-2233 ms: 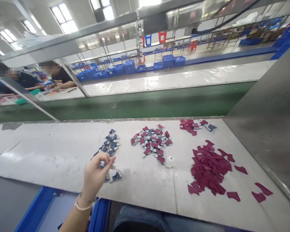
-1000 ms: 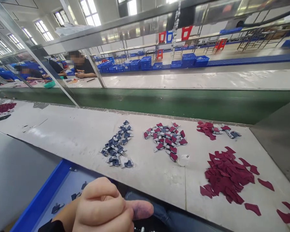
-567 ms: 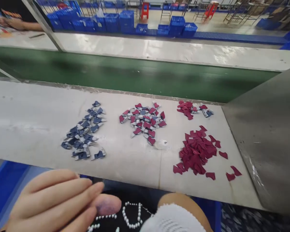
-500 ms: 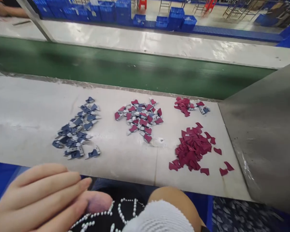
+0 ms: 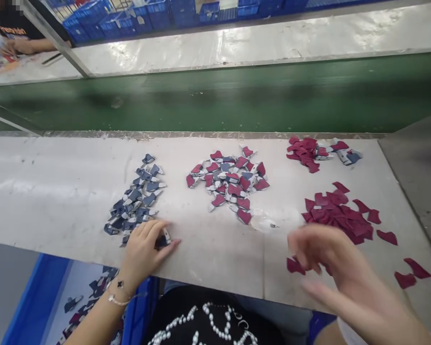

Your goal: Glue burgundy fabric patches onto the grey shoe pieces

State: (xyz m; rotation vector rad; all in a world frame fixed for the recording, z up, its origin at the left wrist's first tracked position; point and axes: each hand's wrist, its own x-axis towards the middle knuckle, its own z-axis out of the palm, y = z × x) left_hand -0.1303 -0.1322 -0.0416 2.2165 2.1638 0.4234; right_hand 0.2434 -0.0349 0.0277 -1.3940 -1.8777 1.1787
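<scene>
At a white workbench [image 5: 53,191] beside a green conveyor belt [image 5: 237,96], a navy pile [image 5: 132,201], a mixed pile [image 5: 228,184] and a maroon pile [image 5: 339,213] lie left to right. The left hand [image 5: 143,254] curls closed on a small navy-and-white piece [image 5: 163,238] at the bench's near side. The right hand [image 5: 339,268], blurred, appears open and empty near the maroon pile.

A lane of bare white tabletop [image 5: 175,191] ran between the navy pile [image 5: 134,201] and the mixed pile [image 5: 228,184], while the maroon pile [image 5: 335,213] lay directly ahead of the right hand [image 5: 330,258], at lower right.
</scene>
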